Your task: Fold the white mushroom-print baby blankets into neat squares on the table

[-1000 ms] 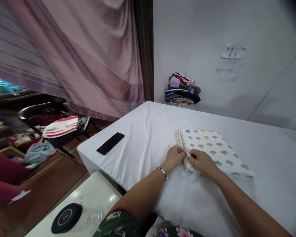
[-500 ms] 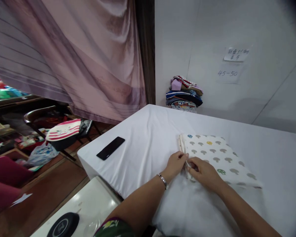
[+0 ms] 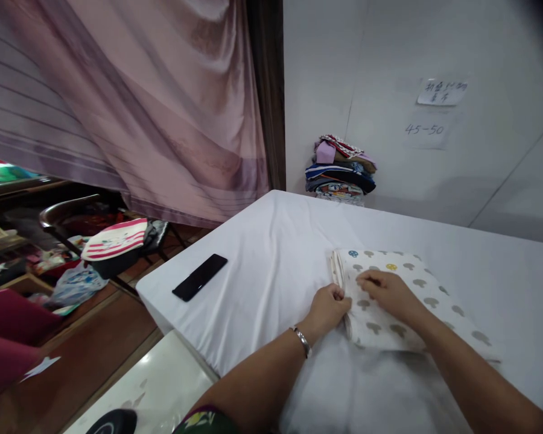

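A folded white cloth printed with small mushrooms [image 3: 411, 289] lies on the white-covered table [image 3: 271, 253]. My left hand [image 3: 328, 307], with a bracelet on the wrist, pinches the cloth's near left edge with closed fingers. My right hand [image 3: 387, 289] rests flat on top of the cloth, fingers stretched out and pointing left. Part of the cloth is hidden under my right hand and forearm.
A black phone [image 3: 200, 276] lies near the table's left corner. A stack of folded clothes [image 3: 340, 169] stands at the far edge by the wall. A pink curtain [image 3: 140, 108] hangs at left, above a chair [image 3: 72, 211] with a striped item [image 3: 115, 236].
My right hand has let go of the cloth's edge and moved up onto its top, lying flat. My left hand stays pinched on the edge.
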The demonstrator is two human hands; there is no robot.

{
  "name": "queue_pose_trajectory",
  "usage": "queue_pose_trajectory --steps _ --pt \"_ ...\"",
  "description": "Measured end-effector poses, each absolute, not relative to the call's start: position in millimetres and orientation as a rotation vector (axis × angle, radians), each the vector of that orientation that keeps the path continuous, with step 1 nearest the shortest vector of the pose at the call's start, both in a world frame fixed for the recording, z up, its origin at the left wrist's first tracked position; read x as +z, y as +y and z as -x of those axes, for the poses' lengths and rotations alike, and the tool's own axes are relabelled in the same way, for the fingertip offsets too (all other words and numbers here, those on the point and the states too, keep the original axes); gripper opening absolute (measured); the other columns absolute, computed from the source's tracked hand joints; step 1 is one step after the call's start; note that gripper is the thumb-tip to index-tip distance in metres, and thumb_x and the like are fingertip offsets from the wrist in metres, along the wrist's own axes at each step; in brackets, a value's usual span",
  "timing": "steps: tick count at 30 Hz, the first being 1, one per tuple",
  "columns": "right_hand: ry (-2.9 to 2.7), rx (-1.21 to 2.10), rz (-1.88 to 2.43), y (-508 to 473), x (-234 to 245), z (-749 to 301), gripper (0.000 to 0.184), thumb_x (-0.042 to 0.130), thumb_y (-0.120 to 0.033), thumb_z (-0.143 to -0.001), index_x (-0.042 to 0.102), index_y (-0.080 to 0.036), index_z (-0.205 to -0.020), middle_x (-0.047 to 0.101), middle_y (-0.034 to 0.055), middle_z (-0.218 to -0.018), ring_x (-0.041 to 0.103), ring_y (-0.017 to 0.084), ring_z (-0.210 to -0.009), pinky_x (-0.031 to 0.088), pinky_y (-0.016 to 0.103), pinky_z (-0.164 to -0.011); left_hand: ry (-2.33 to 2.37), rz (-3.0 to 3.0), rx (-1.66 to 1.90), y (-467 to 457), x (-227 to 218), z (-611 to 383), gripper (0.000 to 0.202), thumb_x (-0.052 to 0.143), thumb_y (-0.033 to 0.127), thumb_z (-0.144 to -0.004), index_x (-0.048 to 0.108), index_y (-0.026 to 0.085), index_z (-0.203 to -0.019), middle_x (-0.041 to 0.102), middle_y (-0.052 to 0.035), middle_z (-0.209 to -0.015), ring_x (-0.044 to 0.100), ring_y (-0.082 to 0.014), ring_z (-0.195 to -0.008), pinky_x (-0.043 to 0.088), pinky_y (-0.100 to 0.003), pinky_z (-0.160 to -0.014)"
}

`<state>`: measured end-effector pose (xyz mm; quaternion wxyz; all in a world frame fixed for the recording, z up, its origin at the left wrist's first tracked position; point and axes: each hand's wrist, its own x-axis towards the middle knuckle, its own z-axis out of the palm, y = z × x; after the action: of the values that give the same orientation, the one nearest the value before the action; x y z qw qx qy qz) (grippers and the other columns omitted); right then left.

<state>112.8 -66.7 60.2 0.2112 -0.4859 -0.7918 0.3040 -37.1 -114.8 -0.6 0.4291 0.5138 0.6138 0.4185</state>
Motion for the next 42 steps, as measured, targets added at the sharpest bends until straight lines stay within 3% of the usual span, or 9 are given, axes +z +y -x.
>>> queue_pose_trajectory --steps 8,13,16,22,30,42 --pt "-2.360 0.543 1.644 -24.6 51.7 -70.1 0.025 0.048 -0.038 -0.077 0.056 -0.019 -0.064 0.062 0.0042 -0.065 0.055 0.016 -0.062 0.032 0.026 -0.055 1.518 -1.272 1.013 -117.1 1.6 38.6 0.015 0.057 0.028 -0.068 0.048 0.017 -0.063 0.044 0.0051 -0.057 0.037 -0.0075 -0.053 0.028 -0.020 -0.050" --pt "-2.352 0.476 1.749 -20.4 42.7 -63.6 0.018 0.054 -0.033 -0.072 0.057 -0.017 -0.064 0.063 0.0072 -0.067 0.057 0.019 -0.067 0.031 0.027 -0.055 1.516 -1.292 1.017 -115.5 -2.2 39.6 0.016 0.058 0.029 -0.069 0.048 0.017 -0.064 0.046 0.0047 -0.059 0.039 -0.0078 -0.055 0.028 -0.020 -0.051" --pt "-2.347 0.535 1.754 -19.8 44.0 -64.9 0.014 0.055 -0.027 -0.071 0.056 -0.017 -0.063 0.063 0.0069 -0.064 0.059 0.019 -0.067 0.033 0.026 -0.056 1.507 -1.291 1.031 -114.8 -4.4 39.5 0.017 0.058 0.029 -0.069 0.047 0.017 -0.063 0.045 0.0049 -0.058 0.039 -0.0078 -0.055 0.028 -0.020 -0.051" --pt "-2.249 0.892 1.754 -22.5 47.9 -72.2 0.017 0.050 -0.029 -0.078 0.057 -0.017 -0.068 0.056 -0.0003 -0.044 0.052 0.011 -0.040 0.037 0.021 -0.045 1.498 -1.303 1.033 -114.9 -3.8 40.2 0.015 0.058 0.027 -0.067 0.048 0.017 -0.063 0.046 0.0047 -0.059 0.040 -0.0081 -0.056 0.028 -0.020 -0.051" --pt "-2.064 1.196 1.688 -19.6 40.5 -78.6 0.012 0.049 -0.023 -0.078 0.052 -0.017 -0.068 0.053 -0.0031 -0.041 0.048 0.008 -0.036 0.038 0.017 -0.037 1.485 -1.302 1.035 -114.1 -3.2 40.8 0.016 0.058 0.028 -0.068 0.049 0.016 -0.063 0.046 0.0041 -0.060 0.040 -0.0083 -0.056 0.029 -0.020 -0.051" --pt "-2.082 1.069 1.644 -13.8 46.0 -64.3 0.010 0.047 -0.014 -0.070 0.053 -0.017 -0.062 0.050 -0.0046 -0.038 0.039 0.007 -0.031 0.030 0.018 -0.035 1.495 -1.294 1.061 -114.4 -0.6 41.0 0.015 0.057 0.028 -0.069 0.049 0.016 -0.062 0.045 0.0043 -0.058 0.039 -0.0084 -0.056 0.029 -0.020 -0.052"
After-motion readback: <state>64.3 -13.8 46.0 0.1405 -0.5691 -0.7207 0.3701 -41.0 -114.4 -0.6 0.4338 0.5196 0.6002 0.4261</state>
